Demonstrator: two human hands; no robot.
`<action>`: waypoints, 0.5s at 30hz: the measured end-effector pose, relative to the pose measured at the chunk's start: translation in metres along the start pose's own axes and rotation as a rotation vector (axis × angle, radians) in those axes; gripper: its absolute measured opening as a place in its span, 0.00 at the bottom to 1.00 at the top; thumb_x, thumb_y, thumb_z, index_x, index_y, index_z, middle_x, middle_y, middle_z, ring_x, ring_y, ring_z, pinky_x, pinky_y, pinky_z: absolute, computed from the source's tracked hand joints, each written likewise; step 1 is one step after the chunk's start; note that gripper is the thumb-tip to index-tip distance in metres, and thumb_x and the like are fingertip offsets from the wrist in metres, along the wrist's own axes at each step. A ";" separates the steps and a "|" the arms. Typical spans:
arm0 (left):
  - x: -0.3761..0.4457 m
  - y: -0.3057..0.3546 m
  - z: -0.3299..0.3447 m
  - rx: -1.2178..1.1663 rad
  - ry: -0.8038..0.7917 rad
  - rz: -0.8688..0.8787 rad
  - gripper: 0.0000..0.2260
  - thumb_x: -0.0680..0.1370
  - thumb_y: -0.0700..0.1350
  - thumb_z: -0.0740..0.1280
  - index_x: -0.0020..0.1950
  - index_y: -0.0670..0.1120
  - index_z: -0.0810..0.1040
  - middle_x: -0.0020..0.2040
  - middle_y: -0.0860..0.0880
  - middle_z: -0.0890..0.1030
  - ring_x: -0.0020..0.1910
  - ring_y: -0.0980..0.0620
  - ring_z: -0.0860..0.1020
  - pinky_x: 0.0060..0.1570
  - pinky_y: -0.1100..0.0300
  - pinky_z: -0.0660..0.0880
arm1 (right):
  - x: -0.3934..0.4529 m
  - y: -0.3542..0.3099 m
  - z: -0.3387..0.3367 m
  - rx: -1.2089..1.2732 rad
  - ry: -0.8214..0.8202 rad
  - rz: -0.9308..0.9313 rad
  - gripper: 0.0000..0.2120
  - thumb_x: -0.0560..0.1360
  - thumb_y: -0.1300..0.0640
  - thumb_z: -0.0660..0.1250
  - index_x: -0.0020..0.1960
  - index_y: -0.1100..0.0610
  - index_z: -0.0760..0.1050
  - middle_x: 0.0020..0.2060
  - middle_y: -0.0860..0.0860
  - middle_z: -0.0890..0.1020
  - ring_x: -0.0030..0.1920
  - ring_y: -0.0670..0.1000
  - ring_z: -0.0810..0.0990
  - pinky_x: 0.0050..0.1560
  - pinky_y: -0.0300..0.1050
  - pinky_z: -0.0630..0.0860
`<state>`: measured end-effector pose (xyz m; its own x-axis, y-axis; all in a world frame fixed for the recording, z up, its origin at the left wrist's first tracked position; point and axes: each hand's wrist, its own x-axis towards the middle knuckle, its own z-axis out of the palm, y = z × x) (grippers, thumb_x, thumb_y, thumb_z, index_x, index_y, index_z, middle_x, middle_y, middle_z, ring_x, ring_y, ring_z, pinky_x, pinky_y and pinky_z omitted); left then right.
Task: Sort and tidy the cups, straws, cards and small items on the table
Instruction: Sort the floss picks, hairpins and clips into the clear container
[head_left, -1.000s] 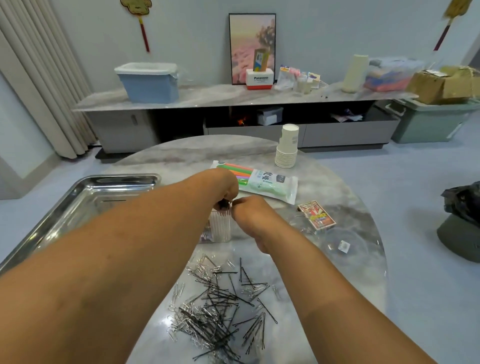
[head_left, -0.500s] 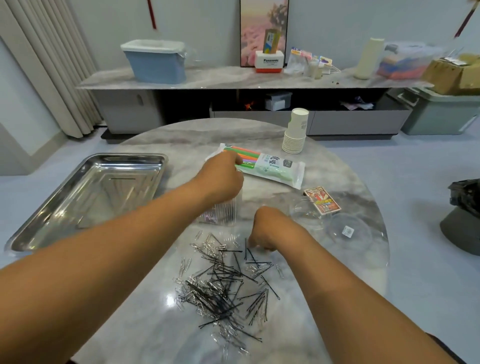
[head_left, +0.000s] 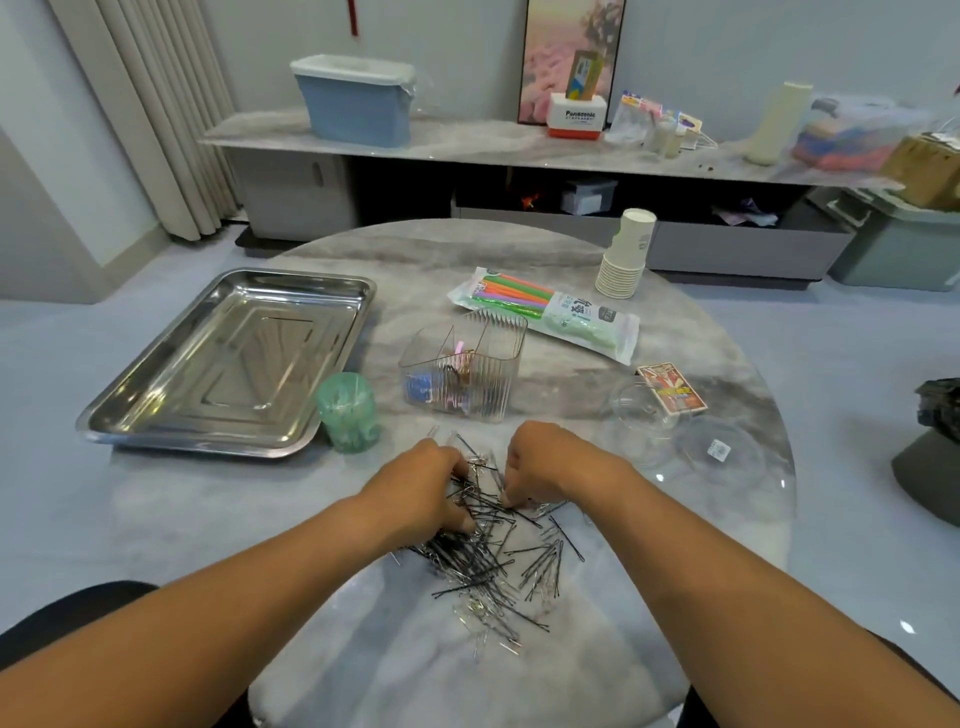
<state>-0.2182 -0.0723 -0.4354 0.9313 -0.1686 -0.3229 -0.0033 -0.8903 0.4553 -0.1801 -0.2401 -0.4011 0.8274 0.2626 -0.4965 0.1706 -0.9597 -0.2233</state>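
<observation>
Head view: both hands, left (head_left: 423, 486) and right (head_left: 550, 462), curl into thin black wire hairpins (head_left: 493, 561).

Single head-worn wide-angle view — looks forward and down over round marble table (head_left: 519, 249), hands close below, sideboard (head_left: 467, 143) far behind.

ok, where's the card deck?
Head view, right side of the table: card deck lies beyond the clear lid, right of the straw pack.
</observation>
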 end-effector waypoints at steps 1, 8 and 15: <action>0.001 -0.001 0.002 -0.033 -0.001 0.006 0.27 0.68 0.52 0.81 0.64 0.51 0.77 0.57 0.51 0.77 0.56 0.49 0.78 0.57 0.51 0.77 | -0.001 -0.001 0.001 0.009 0.000 -0.018 0.08 0.73 0.59 0.73 0.41 0.58 0.75 0.37 0.54 0.76 0.38 0.56 0.74 0.39 0.45 0.72; 0.004 -0.003 0.008 -0.120 0.023 0.043 0.10 0.72 0.47 0.79 0.49 0.53 0.81 0.41 0.54 0.81 0.44 0.52 0.79 0.43 0.58 0.74 | -0.009 -0.008 0.007 -0.016 0.006 -0.015 0.06 0.73 0.59 0.72 0.42 0.61 0.79 0.35 0.53 0.78 0.37 0.54 0.75 0.38 0.47 0.74; 0.010 -0.002 0.005 -0.092 0.029 0.051 0.06 0.74 0.47 0.77 0.44 0.54 0.80 0.41 0.56 0.81 0.46 0.52 0.80 0.48 0.57 0.77 | -0.008 -0.017 0.020 -0.028 0.045 0.003 0.19 0.68 0.46 0.80 0.38 0.54 0.72 0.34 0.49 0.77 0.37 0.52 0.75 0.35 0.43 0.69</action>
<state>-0.2110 -0.0740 -0.4440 0.9410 -0.1992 -0.2737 -0.0190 -0.8383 0.5449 -0.2001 -0.2240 -0.4101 0.8513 0.2551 -0.4584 0.1820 -0.9632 -0.1980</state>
